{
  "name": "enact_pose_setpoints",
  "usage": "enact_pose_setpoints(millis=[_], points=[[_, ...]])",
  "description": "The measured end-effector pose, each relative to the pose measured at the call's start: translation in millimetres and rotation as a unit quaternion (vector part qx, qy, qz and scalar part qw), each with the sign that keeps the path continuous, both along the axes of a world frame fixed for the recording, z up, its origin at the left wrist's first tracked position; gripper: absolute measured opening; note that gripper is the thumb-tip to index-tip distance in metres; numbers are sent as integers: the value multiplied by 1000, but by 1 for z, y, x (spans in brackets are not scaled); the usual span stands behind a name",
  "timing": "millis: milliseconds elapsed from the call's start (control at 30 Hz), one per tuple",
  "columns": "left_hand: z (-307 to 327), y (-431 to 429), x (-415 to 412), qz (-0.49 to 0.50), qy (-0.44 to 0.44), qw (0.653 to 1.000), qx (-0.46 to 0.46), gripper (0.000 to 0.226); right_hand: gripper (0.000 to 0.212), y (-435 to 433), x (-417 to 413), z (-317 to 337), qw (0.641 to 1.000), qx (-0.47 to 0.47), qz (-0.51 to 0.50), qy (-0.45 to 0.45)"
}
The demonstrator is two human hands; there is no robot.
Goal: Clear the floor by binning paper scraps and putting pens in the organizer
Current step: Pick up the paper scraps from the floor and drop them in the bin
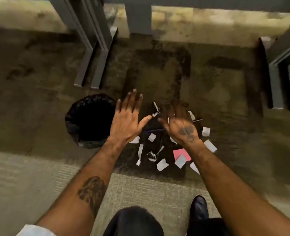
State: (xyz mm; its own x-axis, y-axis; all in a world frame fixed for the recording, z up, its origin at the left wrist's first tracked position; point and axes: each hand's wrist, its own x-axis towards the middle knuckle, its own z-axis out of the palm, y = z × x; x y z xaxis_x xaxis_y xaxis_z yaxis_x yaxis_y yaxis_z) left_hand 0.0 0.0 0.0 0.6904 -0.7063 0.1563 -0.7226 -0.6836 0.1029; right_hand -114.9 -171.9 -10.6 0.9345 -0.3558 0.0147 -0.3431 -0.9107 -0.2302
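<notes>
My left hand is spread wide and empty at mid-frame; my right hand is open too, fingers blurred, holding nothing I can see. Below them the scraps lie scattered on the carpet: light and limp, best pinched at an edge or swept into a bunch. A pen lies between my hands, stiff, easy mid-barrel. The bin sits left.

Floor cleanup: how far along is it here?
Nothing looks done. Both hands, left and right, hover open and empty. Paper scraps, a pink note and a pen lie on the carpet beside the bin. No organizer shows.
</notes>
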Motion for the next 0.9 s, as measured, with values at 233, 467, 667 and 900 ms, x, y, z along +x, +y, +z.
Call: enact_pose_setpoints(millis=[233,467,667,900], points=[[-180,23,7,-25,-34,999,17,70,55,21,-8,-176,998,13,66,9],[-297,39,-1,-38,-5,999,-12,61,49,43,-20,-281,993,16,118,20],[-343,57,-15,-30,75,994,70,48,52,52,-34,-332,984,52,139,95],[-375,66,-28,59,299,944,124,67,49,65,-31,-351,980,17,133,144]])
